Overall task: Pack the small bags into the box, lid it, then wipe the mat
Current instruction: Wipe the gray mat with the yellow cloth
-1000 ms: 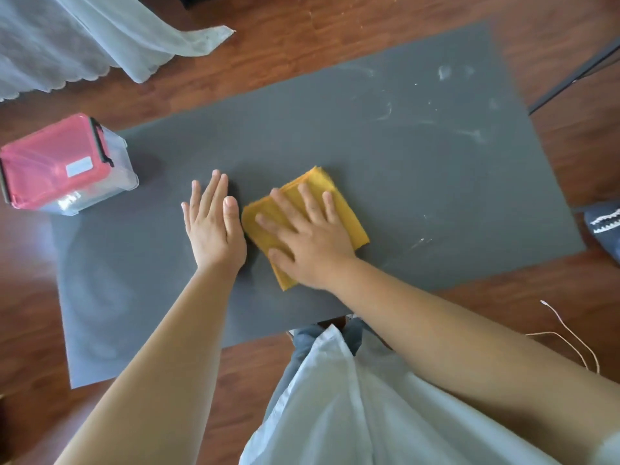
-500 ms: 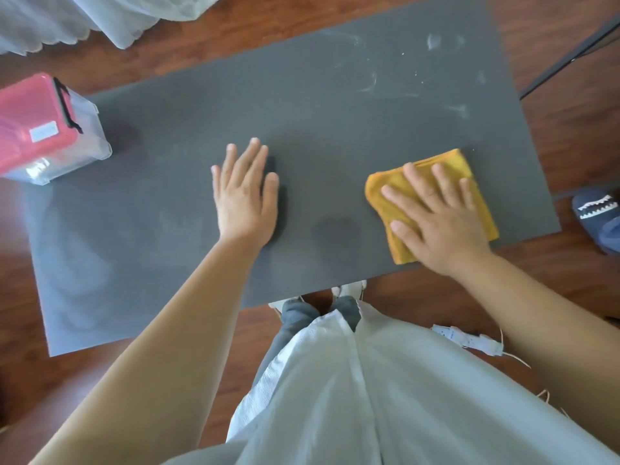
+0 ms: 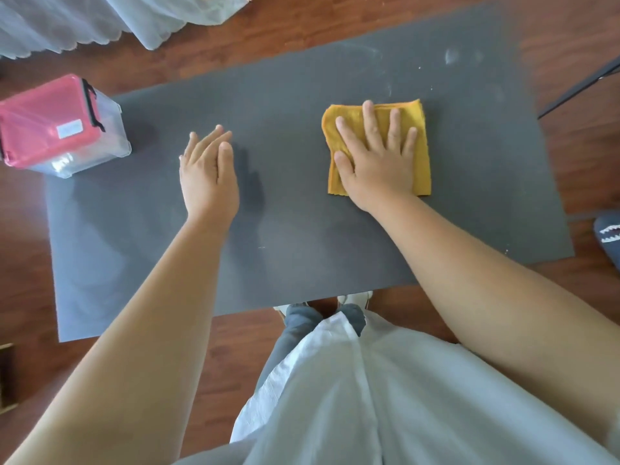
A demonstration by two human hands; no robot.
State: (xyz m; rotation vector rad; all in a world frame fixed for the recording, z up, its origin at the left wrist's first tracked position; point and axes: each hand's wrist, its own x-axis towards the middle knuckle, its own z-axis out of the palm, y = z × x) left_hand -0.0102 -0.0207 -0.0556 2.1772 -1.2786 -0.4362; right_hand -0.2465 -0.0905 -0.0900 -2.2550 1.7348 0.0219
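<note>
Right now the right hand (image 3: 375, 162) lies flat on a folded yellow cloth (image 3: 421, 142), its fingers (image 3: 369, 124) straight and spread wide, pressing the cloth onto the right half of the grey mat (image 3: 302, 236). The left hand (image 3: 208, 172) rests open on the mat near its middle, fingers straight and close together, holding nothing; it looks to be pinning the mat in place. The box (image 3: 63, 125) sits at the mat's far left corner with its pink lid on, so packing and lidding appear done, and wiping is the step in hand.

Pale smudges (image 3: 451, 57) show on the far right part of the mat, beyond the cloth, so that patch seems not yet cleaned. The likeliest failure is missing it: the reach is long, and pressure at full stretch may be too light to lift the marks. A hard push could also slide the thin mat across the wooden floor (image 3: 369, 25) if the left hand lifts. The cloth could bunch or unfold under the palm, leaving streaks. A wide sweep leftwards might knock the box.
</note>
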